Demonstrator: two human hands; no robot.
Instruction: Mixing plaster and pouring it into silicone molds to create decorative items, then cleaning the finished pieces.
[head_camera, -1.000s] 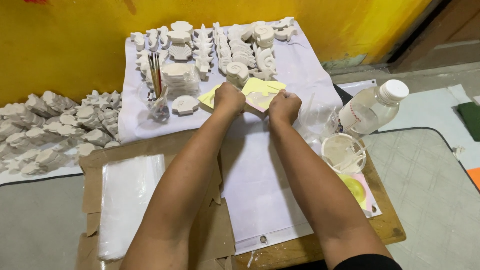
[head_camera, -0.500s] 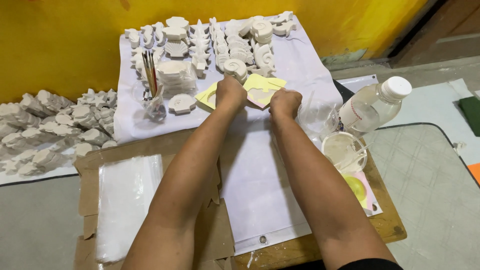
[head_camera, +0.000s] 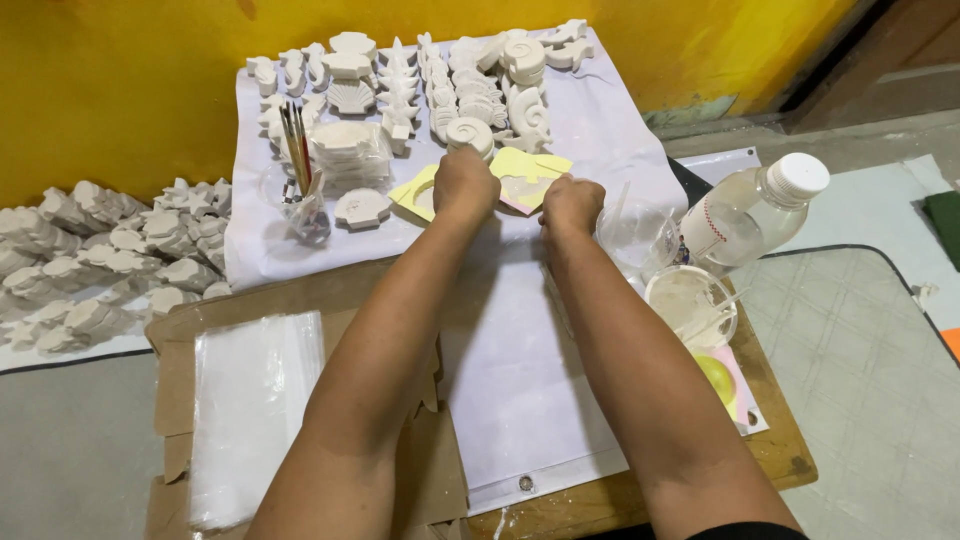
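Both my hands rest on yellow moulds (head_camera: 527, 172) lying on a white sheet (head_camera: 520, 350) over a low wooden table. My left hand (head_camera: 465, 185) presses down on the left yellow mould (head_camera: 414, 195), fingers curled over it. My right hand (head_camera: 571, 203) grips the edge of the right yellow mould, which has a pale pink layer under it. White plaster shell and starfish casts (head_camera: 455, 75) lie in rows just beyond my hands.
A clear jar with brushes (head_camera: 300, 195) stands left of my hands. At right stand a capped plastic bottle of clear liquid (head_camera: 752, 212), a clear cup (head_camera: 640, 235) and a bowl of white mix (head_camera: 690, 300). More casts (head_camera: 105, 255) pile at far left. Clear plastic bags (head_camera: 250, 410) lie on cardboard.
The view has shifted slightly. Both hands stay on the yellow moulds with only small finger movements.
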